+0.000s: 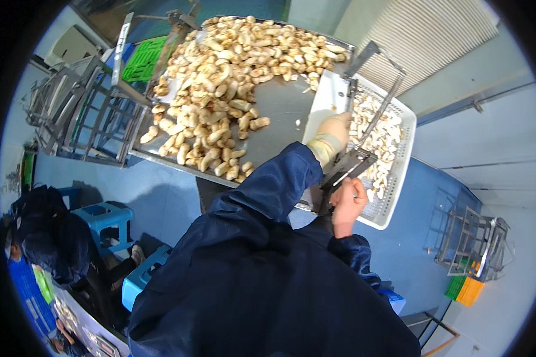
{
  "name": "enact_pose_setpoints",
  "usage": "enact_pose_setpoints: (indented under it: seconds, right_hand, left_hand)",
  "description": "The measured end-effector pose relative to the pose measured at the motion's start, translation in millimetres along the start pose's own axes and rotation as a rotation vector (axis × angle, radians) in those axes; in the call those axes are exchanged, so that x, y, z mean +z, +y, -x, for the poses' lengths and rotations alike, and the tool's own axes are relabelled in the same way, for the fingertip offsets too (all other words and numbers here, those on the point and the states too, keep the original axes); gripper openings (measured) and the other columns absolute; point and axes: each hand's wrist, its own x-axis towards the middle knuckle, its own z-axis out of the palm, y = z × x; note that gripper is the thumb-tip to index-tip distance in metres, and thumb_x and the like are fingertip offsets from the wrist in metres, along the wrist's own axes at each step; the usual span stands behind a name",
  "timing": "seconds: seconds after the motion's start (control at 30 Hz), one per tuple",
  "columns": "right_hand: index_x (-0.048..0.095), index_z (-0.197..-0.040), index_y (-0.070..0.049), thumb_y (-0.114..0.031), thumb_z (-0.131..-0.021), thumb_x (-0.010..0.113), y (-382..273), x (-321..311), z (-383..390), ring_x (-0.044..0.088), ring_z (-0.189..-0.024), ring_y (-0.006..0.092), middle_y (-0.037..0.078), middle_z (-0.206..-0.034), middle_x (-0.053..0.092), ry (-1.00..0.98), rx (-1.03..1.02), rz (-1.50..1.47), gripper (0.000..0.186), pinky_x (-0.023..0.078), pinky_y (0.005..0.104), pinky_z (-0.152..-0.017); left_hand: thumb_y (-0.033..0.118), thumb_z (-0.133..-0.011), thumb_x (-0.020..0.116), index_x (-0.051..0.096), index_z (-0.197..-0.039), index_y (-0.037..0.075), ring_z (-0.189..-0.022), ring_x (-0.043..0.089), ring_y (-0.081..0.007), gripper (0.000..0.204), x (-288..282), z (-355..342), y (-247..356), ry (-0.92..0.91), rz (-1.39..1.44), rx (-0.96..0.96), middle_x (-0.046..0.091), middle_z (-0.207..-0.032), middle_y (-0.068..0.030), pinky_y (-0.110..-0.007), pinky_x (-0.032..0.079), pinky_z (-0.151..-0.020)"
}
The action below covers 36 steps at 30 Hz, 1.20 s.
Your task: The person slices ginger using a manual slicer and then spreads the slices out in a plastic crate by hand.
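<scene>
Whole thick-stemmed mushrooms [220,77], pale with brownish ends, are heaped on a steel-topped table [280,113]. At its right end stands a metal cutting frame [382,113] beside a white board [320,104]. My left hand [335,130], in a pale glove, rests at the board against the frame; its fingertips are hidden. My right hand [348,203], bare, has its fingers curled at the frame's near end, next to a dark bar [342,175]. What they grip is hidden. White mushroom slices [378,140] lie in a white perforated basket [406,154] right of the frame.
Another metal frame [122,53] is fixed at the table's left end, near a green crate [146,58]. Metal racks [89,113] stand farther left. Blue stools [107,220] and a seated person in dark clothes [53,232] are at lower left. More racks [473,244] stand right.
</scene>
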Motion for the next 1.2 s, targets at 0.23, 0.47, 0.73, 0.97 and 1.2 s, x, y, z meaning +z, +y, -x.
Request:
enact_pose_setpoints:
  seconds: [0.23, 0.47, 0.73, 0.97, 1.2]
  right_hand:
    - [0.048, -0.076, -0.004, -0.004, -0.087, 0.050, 10, 7, 7, 0.036, -0.043, 0.0054, -0.001, -0.050, 0.040, -0.082, -0.098, 0.047, 0.011, 0.027, 0.0214, -0.038]
    - [0.036, -0.063, -0.007, -0.010, -0.089, 0.044, 1, 7, 18, 0.027, -0.040, 0.0072, -0.001, -0.047, 0.031, -0.061, -0.124, 0.108, 0.028, 0.023, 0.0227, -0.039]
    - [0.030, -0.058, -0.010, -0.006, -0.086, 0.044, -14, 21, 19, 0.023, -0.041, 0.0075, -0.001, -0.047, 0.026, -0.083, -0.103, 0.142, 0.031, 0.023, 0.0230, -0.040]
    - [0.040, -0.066, -0.010, -0.011, -0.089, 0.048, 4, -10, 0, 0.031, -0.044, 0.0068, -0.002, -0.052, 0.036, 0.050, -0.218, 0.372, 0.024, 0.026, 0.0225, -0.041]
    - [0.043, -0.069, -0.006, -0.005, -0.088, 0.048, -23, 16, -3, 0.032, -0.037, 0.0083, 0.000, -0.047, 0.036, -0.119, -0.085, 0.042, 0.020, 0.027, 0.0250, -0.036]
  left_hand:
    - [0.011, -0.077, 0.057, 0.064, -0.096, 0.006, -0.086, 0.063, -0.0272, 0.021, -123, 57, -47, 0.122, -0.776, -0.157, 0.063, -0.098, -0.0151, -0.037, 0.050, -0.072]
    - [0.017, -0.074, 0.059, 0.070, -0.083, 0.014, -0.077, 0.065, -0.0263, 0.014, -96, 47, -109, 0.116, -0.815, -0.128, 0.067, -0.083, -0.0111, -0.038, 0.050, -0.066]
    - [0.021, -0.071, 0.062, 0.070, -0.084, 0.009, -0.075, 0.064, -0.0288, 0.020, 41, -21, -41, 0.134, -0.220, -0.189, 0.066, -0.079, -0.0130, -0.039, 0.049, -0.066]
    - [0.023, -0.081, 0.049, 0.061, -0.087, 0.002, -0.069, 0.060, -0.0320, 0.024, 46, 1, -19, 0.291, 0.353, -0.040, 0.062, -0.076, -0.0193, -0.041, 0.046, -0.064]
    - [0.015, -0.082, 0.053, 0.062, -0.081, 0.002, -0.068, 0.060, -0.0308, 0.017, -22, 15, -25, 0.125, 0.324, -0.109, 0.061, -0.072, -0.0183, -0.038, 0.046, -0.065]
